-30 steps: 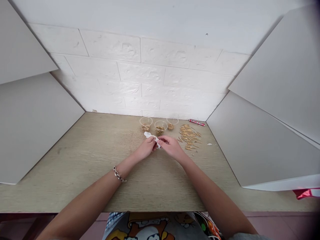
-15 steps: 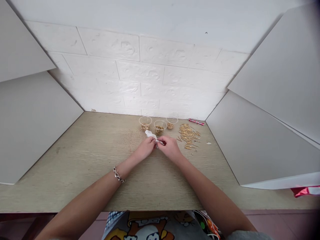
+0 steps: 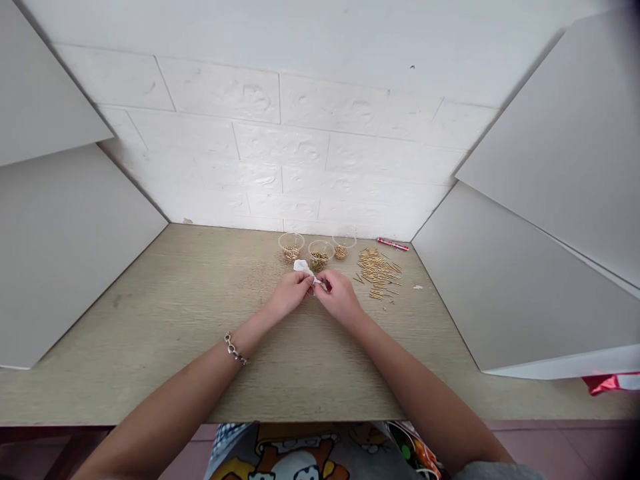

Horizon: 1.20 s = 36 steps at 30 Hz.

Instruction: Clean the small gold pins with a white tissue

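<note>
My left hand [image 3: 293, 292] and my right hand [image 3: 339, 293] meet near the middle of the table, both closed on a crumpled white tissue [image 3: 302, 267]. The tissue sticks out beyond my left fingertips, and a bit shows between the hands. Whether something is wrapped in it, I cannot tell. Just behind stand clear plastic cups: the left cup [image 3: 291, 244] and right cup [image 3: 345, 239] hold small copper-coloured pieces, and the middle cup [image 3: 321, 251] holds darker gold pieces. A pile of thin gold metal pins [image 3: 379, 268] lies right of my right hand.
A red and white tube [image 3: 393, 244] lies by the back wall. Brown specks [image 3: 263, 277] are scattered left of the cups. White scraps [image 3: 418, 287] lie right of the pins. Grey panels [image 3: 540, 280] flank the wooden table [image 3: 165, 320] on both sides.
The tissue's free end has shifted slightly right and looks more bunched. Both hands stay in nearly the same place, with small finger movements.
</note>
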Tool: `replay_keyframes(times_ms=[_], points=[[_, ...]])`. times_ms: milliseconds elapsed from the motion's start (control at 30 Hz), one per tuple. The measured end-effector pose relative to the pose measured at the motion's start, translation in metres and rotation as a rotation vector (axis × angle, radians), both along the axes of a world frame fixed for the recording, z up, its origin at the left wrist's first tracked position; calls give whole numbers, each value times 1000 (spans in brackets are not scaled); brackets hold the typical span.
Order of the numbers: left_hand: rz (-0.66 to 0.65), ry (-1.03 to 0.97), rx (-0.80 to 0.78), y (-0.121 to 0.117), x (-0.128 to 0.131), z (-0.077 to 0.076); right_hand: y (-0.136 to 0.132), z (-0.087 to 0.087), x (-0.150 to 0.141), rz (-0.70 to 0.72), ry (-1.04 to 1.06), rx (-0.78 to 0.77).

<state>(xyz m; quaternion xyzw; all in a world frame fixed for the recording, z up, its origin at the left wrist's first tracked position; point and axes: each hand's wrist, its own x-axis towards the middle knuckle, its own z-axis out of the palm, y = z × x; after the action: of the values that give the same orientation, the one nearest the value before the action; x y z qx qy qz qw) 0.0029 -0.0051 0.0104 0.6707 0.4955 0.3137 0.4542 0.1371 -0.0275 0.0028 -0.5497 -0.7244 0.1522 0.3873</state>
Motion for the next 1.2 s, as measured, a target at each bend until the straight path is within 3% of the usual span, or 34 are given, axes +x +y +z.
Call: replay_keyframes(times_ms=[400,500,700,833,933,1200], points=[[-15,192,274,-9,-2,5,-3,5,5,101,-227,80],[-11,206,280,-10,-1,8,-2,2,4,105,-80,40],[11,194,251,-10,0,11,3,-6,-2,127,470,-168],[53,148,256,-12,1,12,5,-4,-1,100,592,-235],[70,122,273,-12,0,12,5,-1,2,80,548,-212],[50,187,290,-9,-2,10,3,5,7,82,151,75]])
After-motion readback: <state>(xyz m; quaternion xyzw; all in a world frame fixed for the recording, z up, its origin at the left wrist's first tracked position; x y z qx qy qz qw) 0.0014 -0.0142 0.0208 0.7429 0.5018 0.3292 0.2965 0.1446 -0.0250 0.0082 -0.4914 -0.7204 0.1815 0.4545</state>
